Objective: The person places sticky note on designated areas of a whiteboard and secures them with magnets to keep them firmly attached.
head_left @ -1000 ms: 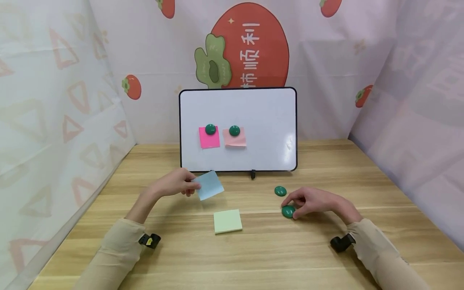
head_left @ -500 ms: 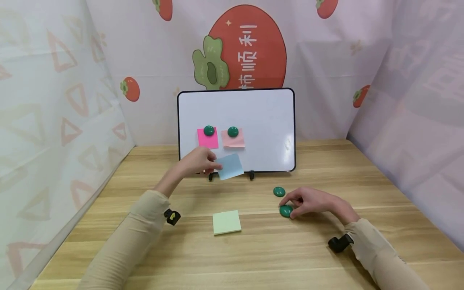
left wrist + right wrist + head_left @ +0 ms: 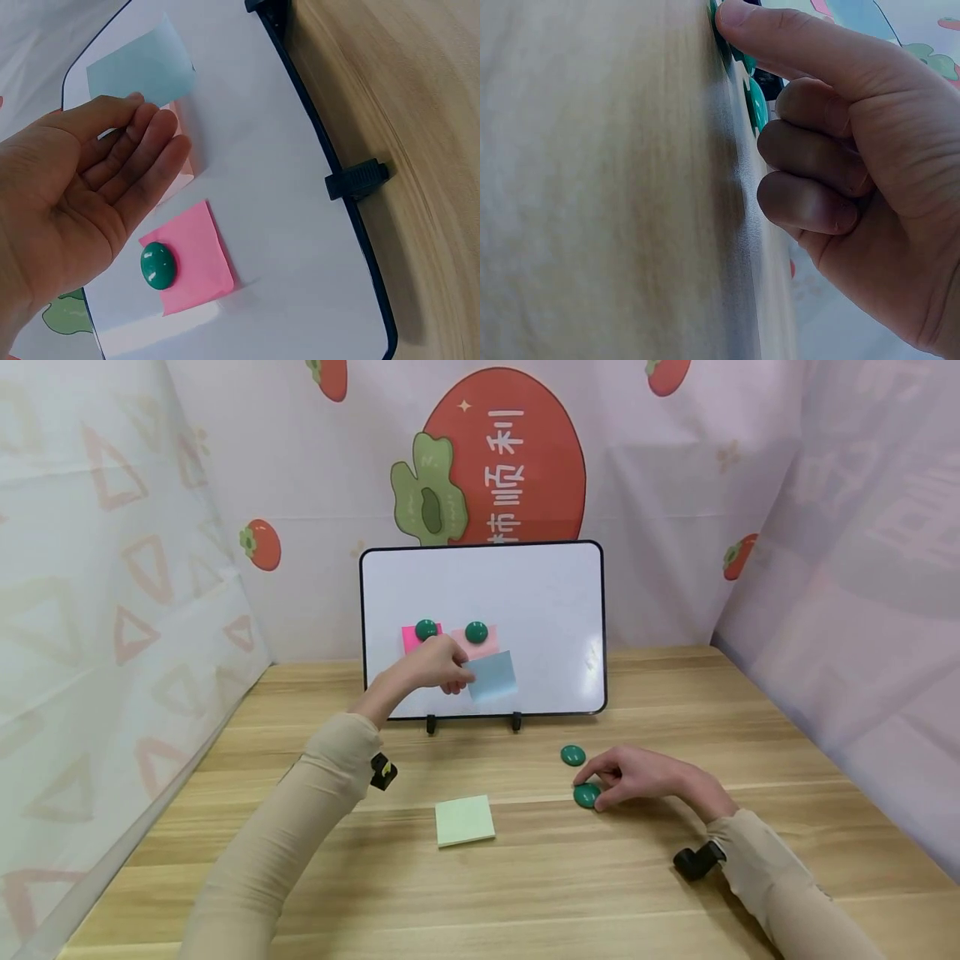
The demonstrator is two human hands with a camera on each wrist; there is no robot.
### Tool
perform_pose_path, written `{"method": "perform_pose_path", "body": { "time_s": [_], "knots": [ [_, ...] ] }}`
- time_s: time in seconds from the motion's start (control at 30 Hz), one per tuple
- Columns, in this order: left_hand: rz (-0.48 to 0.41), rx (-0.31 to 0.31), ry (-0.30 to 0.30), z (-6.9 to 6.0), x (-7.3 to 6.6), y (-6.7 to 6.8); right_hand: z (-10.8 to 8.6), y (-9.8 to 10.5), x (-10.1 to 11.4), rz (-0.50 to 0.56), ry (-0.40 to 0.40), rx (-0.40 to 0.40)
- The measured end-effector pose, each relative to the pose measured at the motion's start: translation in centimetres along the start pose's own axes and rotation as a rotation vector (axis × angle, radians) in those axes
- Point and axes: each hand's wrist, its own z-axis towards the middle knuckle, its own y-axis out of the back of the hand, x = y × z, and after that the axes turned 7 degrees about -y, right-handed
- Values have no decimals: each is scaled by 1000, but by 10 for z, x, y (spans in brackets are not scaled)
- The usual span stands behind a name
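Observation:
My left hand [image 3: 438,664] pinches a light blue sticky note [image 3: 492,677] by its left edge, in front of the whiteboard [image 3: 555,610]. In the left wrist view, the blue note [image 3: 139,71] is between thumb and fingers; whether it touches the board I cannot tell. Behind it are a pale pink note [image 3: 486,644] and a bright pink note [image 3: 410,637], partly covered, each under a round green magnet [image 3: 476,632]. On the table my right hand [image 3: 637,775] grips another green magnet [image 3: 587,795] between thumb and finger. A further loose magnet [image 3: 573,755] lies just beyond it.
A pale green sticky note pad [image 3: 465,821] lies on the wooden table [image 3: 525,893] between the arms. The whiteboard stands at the back on small black feet [image 3: 516,722]. Printed cloth [image 3: 660,527] hangs around the table.
My left hand has carried the blue note up and to the right, from above the table to before the whiteboard. The right hand stays on its magnet.

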Motion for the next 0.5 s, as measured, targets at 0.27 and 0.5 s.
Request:
{"method": "perform_pose_path", "body": {
  "time_s": [0.27, 0.5],
  "knots": [
    [14, 21, 15, 25, -11, 3, 0, 0, -1, 0, -3, -1],
    [57, 5, 56, 46, -19, 5, 0, 0, 2, 0, 13, -5]
  ]
}}
